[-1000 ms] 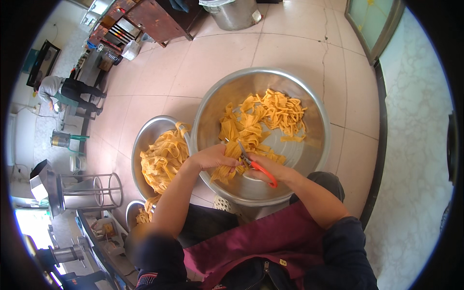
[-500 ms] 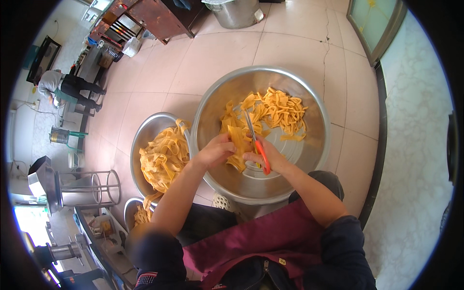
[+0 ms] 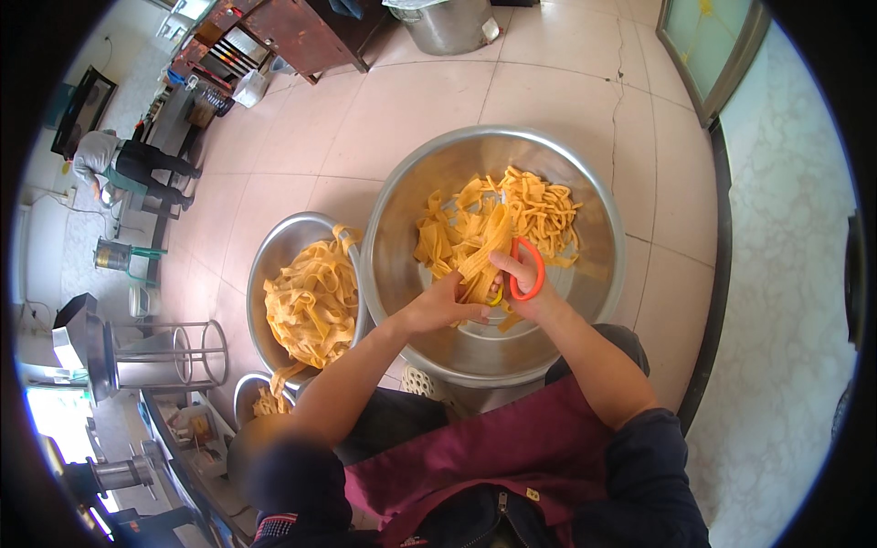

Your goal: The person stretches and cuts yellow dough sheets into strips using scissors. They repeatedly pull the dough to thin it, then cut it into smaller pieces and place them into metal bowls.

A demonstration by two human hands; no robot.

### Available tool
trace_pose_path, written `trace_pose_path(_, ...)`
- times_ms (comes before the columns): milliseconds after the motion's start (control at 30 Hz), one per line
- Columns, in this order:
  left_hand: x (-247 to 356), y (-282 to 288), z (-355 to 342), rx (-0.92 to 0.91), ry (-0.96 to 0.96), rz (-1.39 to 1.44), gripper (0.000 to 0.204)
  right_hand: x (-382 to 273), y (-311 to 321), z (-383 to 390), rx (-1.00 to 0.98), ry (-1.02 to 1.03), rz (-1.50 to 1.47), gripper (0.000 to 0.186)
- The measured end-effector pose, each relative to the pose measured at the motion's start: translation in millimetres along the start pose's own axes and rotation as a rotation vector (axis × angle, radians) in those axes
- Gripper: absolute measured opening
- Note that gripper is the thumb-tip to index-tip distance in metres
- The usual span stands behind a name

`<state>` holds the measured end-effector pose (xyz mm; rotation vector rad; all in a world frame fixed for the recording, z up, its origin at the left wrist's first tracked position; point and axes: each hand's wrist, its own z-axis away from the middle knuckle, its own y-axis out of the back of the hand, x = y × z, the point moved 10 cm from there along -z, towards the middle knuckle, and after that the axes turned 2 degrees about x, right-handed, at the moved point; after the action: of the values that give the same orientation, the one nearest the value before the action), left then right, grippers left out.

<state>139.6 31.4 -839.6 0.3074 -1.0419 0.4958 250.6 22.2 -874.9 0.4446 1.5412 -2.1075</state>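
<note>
Over the large steel basin (image 3: 384, 274), my right hand (image 3: 528, 283) holds scissors (image 3: 538, 269) by their red and yellow handles. Their blades are hidden behind a wide, flat yellow strip (image 3: 489, 248) that looks like tofu skin. My left hand (image 3: 437, 306) has its fingers closed around the lower part of that strip. The strip slants up to the right, in front of my right hand's fingertips. More wide strips (image 3: 436, 242) lie at the basin's left side. Thin cut pieces (image 3: 544, 208) are heaped at its far right.
A smaller steel basin (image 3: 258, 274) full of long yellow strips (image 3: 315, 297) stands against the large one's left side. Nearer me is a small bowl (image 3: 243, 402) with more strips. A wall (image 3: 776, 301) rises at right. Another person (image 3: 128, 164) bends over a counter at far left.
The scissors turned, so their blades, visible before, are now hidden behind the strip. The strip has been raised and slanted right. My left hand moved slightly right and down.
</note>
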Motion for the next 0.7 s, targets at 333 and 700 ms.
trace_pose_path(333,-0.1,79.3,10.3,0.23,0.197,-0.408,0.021,11.9,37.0,1.1,0.21,-0.07,0.227,0.043)
trace_pose_path(700,-9.8,139.5,18.4,0.336,0.281,-0.296,0.022,66.5,-34.3,47.1,-0.507,-0.361,0.428,0.062)
